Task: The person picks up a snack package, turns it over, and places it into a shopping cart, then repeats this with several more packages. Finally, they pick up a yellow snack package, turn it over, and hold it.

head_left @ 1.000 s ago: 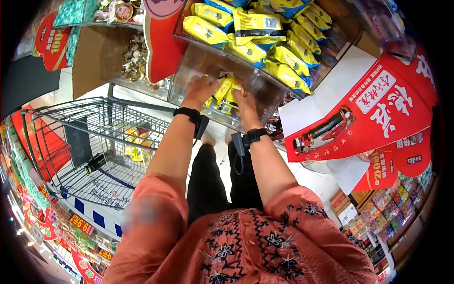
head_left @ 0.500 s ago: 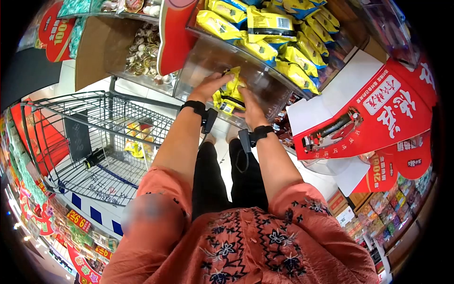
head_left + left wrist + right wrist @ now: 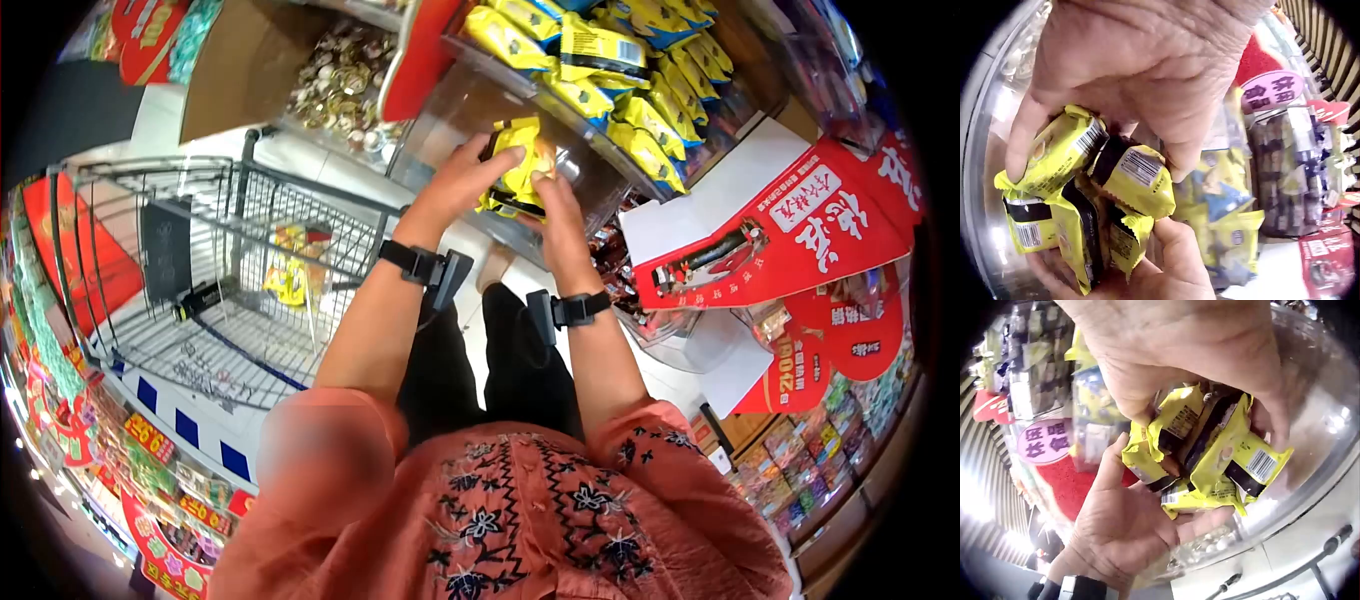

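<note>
Several small yellow snack packets with dark bands and barcodes are bunched between my two hands. From one side my left hand grips the bunch, its thumb lying over a packet in the head view. Opposite it, my right hand holds the other side with curled fingers. Below them is a clear plastic bin. Seen from the left wrist, the packets stand at different angles, pressed together. In the right wrist view, the left palm lies under the bunch.
Behind the clear bin, a higher bin holds a pile of larger yellow and blue bags. A wire shopping cart stands at the left with a yellow package inside. Red signs stick out at the right. Wrapped sweets fill a bin at left.
The hands have closed around the bunch of packets and raised it from the clear bin, nearer the head camera. The view has shifted, so the shelves and cart appear displaced.
</note>
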The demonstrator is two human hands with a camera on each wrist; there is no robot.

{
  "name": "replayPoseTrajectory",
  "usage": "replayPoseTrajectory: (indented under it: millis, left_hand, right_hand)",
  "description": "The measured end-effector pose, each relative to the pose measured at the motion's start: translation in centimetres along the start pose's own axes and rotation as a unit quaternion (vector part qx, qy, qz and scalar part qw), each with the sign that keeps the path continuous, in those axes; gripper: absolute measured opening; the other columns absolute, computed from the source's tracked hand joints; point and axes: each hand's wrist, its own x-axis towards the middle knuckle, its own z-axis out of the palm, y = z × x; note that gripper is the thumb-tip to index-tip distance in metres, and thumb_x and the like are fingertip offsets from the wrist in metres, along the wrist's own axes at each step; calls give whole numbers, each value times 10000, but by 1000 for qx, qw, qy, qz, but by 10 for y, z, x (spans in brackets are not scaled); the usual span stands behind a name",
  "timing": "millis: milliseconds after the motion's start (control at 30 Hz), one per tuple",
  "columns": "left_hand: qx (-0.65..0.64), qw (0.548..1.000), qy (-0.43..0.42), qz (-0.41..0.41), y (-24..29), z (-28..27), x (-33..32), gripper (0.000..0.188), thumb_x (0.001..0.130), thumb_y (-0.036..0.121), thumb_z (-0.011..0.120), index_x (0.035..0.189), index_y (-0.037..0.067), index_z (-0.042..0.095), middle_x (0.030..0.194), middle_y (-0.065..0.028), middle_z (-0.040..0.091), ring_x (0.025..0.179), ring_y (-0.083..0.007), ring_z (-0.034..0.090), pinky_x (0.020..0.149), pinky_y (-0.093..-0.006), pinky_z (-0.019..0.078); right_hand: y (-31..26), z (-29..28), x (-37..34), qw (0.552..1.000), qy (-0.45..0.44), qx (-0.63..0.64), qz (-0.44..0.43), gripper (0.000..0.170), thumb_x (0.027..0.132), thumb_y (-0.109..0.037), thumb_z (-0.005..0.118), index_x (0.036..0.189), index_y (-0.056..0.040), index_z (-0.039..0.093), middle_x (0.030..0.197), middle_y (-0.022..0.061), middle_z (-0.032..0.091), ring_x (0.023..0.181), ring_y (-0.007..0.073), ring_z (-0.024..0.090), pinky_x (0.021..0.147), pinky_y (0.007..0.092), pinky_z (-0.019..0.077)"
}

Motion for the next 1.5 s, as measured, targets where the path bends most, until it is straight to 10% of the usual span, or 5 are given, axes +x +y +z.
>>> replayPoseTrajectory:
  millis: [233, 633, 833, 1300, 1500]
  left_hand:
    - [24, 954, 240, 179, 8, -20, -140, 523, 863, 343, 715, 1207, -33, 597, 1147, -183, 610, 1062, -266, 591, 940, -358, 459]
    - [-184, 882, 432, 32, -90, -187, -301, 622, 927, 439, 561, 1374, 22, 446, 1183, -104, 611, 1042, -185, 621, 827, -310, 518]
    - [-238, 883, 399, -65, -191, -261, -285, 668, 867, 586, 584, 1360, 144, 487, 1292, -103, 526, 1119, -238, 568, 874, -443, 528]
    - [-207, 888, 338, -232, -305, -285, -240, 758, 797, 615, 606, 1401, 182, 459, 1375, -93, 464, 1313, -328, 390, 932, -592, 392]
    - [49, 909, 375, -175, -329, -298, -226, 621, 789, 505, 710, 964, -89, 673, 802, -143, 667, 724, -229, 628, 654, -315, 478]
  right_hand:
    - [-27, 67, -83, 989, -113, -3, -97, 378, 952, -223, 593, 1250, -6, 513, 1141, 72, 593, 1056, 138, 551, 955, 290, 429]
    - [52, 306, -118, 919, -307, -193, -154, 506, 836, -339, 678, 1191, 2, 561, 1159, 217, 532, 1117, 331, 539, 973, 394, 426]
    - [157, 374, -71, 911, -362, -197, 30, 640, 807, -446, 637, 1215, 38, 541, 1238, 315, 515, 1169, 406, 542, 983, 417, 434]
    - [249, 393, -18, 827, -257, -499, -21, 437, 803, -210, 673, 1161, 22, 575, 1229, 324, 526, 1119, 439, 589, 958, 450, 488]
    - [214, 397, -35, 832, -173, -526, -43, 397, 798, -245, 674, 1028, 76, 632, 1076, 281, 642, 1034, 413, 623, 888, 464, 509]
